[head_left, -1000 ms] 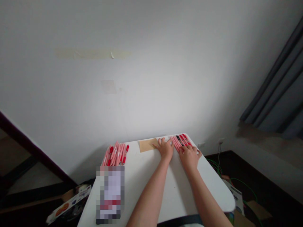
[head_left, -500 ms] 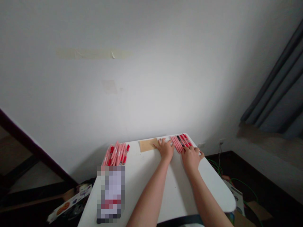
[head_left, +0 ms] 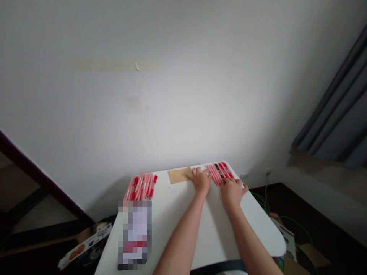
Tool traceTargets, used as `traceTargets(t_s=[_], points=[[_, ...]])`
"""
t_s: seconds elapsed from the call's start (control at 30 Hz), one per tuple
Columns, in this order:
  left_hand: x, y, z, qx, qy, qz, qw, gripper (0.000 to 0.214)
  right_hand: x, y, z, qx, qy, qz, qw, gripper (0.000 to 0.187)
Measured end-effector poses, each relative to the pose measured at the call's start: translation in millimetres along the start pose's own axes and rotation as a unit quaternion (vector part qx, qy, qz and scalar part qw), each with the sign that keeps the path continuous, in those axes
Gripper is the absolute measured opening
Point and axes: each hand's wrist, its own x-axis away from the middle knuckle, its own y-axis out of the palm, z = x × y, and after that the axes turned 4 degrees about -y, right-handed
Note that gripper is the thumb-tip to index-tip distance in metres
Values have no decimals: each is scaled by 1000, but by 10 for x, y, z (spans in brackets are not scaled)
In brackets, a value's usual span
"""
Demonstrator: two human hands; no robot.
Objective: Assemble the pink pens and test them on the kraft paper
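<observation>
"Where are the pens [head_left: 215,174]?"

"In a row, right of the card [head_left: 177,175]. The left hand [head_left: 201,181], fingers spread, sits between; the right hand [head_left: 231,190] curls at their near ends. Whether it grips one, I can't tell."

"How would they handle?"

"Likely light, stiff, prone to roll; best pinched mid-barrel."

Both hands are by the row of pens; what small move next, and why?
I'd likely have the right hand nudge the row of pens level at its near ends: that hand sits at those ends, while the left hand is beside the row's left edge, perhaps able to steady it.
</observation>
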Motion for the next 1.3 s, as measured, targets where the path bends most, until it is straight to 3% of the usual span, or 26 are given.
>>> traceTargets(t_s=[0.23,1.3], points=[[14,7,-5,11,4,4,1000,28,-1,35,21,-32,14,16,999,28],[35,1,-13,3,15,-10,1000,28,-11,-67,-8,-54,55,-25,997,28]])
